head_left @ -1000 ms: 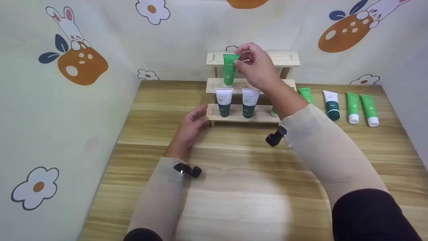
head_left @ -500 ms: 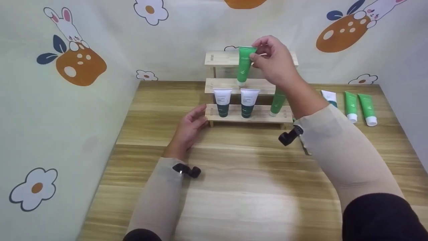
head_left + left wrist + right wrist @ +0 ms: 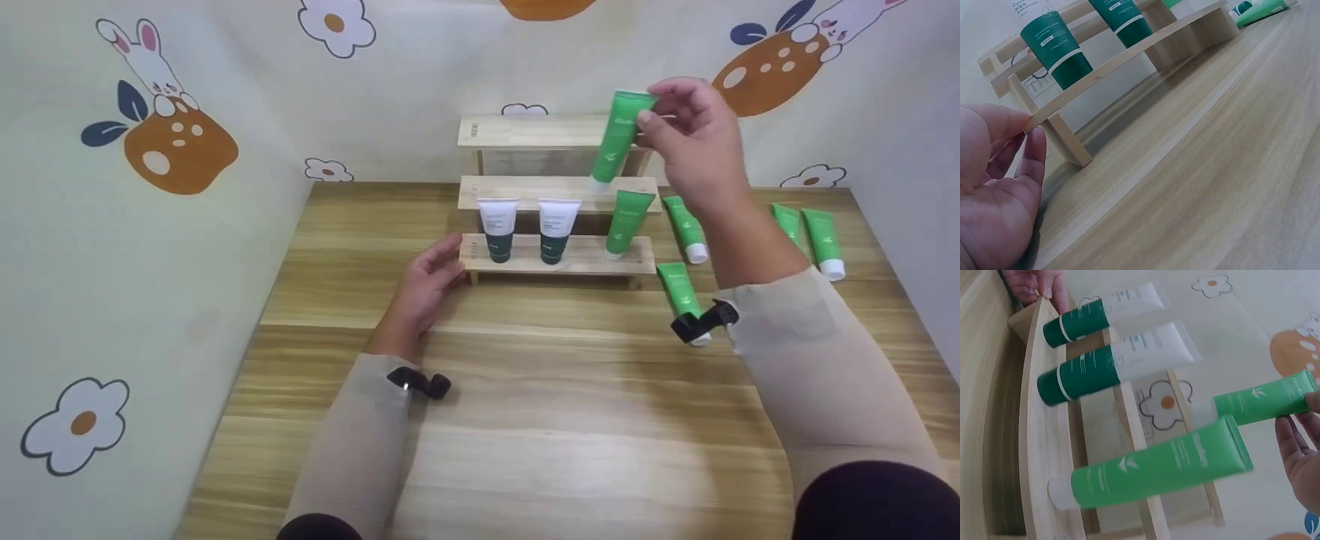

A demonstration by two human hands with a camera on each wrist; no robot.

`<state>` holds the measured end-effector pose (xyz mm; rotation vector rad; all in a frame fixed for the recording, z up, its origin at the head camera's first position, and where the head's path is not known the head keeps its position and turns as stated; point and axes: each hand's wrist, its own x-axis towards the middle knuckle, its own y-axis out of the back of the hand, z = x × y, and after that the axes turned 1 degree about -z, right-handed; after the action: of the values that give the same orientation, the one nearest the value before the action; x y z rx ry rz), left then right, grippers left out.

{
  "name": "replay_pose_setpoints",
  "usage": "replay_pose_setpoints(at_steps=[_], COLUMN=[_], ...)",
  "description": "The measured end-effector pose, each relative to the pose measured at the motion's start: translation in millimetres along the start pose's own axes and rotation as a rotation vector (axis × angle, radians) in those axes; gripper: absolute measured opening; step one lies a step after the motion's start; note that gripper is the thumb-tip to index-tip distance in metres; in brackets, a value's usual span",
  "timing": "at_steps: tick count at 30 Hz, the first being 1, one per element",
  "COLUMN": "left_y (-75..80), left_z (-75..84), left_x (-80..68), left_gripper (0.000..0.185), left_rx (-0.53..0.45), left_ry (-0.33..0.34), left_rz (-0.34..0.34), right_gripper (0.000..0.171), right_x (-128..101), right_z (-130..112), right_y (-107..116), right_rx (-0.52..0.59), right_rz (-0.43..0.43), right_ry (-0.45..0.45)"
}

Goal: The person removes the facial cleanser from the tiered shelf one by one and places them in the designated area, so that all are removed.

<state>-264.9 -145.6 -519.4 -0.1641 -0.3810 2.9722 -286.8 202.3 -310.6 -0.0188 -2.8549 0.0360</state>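
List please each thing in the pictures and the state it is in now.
Held green tube: pinched at top, cap down, above middle shelf.
Right hand: pinches it.
Left hand: touches rack's bottom-left corner.
Two white-and-dark-green tubes: upright, bottom shelf.
Green tube: upright beside them.
Loose green tubes: lying on table.

We wear long beige tight sleeves on both forearms, with black cloth above them near the elbows. A small black camera is strapped at each wrist. Our hands are bare.
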Motion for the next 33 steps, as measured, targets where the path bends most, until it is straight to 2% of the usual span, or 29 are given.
replay_pose_setpoints(at_steps=[5,12,18,24,30,33], left_y=[-1.5,-3.1,-3.9,-2.7,-0.3,0.1], left_z=[0.3,1.7,0.4,0.0,0.2,0.5], left_x=[0.5,3.1,4.1,2.8,0.8,0.9], left_gripper=[0.049,0.048,0.048,0.049,0.050,0.049], left_rx=[0.022,0.037,-0.017,-0.005,-0.015,-0.016], left_ry=[0.015,0.009,0.010,0.008,0.024,0.028], left_rz=[0.003,-0.001,-0.002,0.014,0.016,0.018], right_gripper=[0.036,0.040,0.041,0.043,0.041,0.040], right_x=[-10,-24,-36,-46,-59,-64], right_z=[-2,7,32,61,84,92], right_y=[25,61,86,109,132,143], right_rx=[0.113,0.194,0.209,0.184,0.170,0.194], right_rz=[0.100,0.208,0.233,0.233,0.263,0.265], right_ry=[0.049,0.072,0.055,0.043,-0.035,-0.044])
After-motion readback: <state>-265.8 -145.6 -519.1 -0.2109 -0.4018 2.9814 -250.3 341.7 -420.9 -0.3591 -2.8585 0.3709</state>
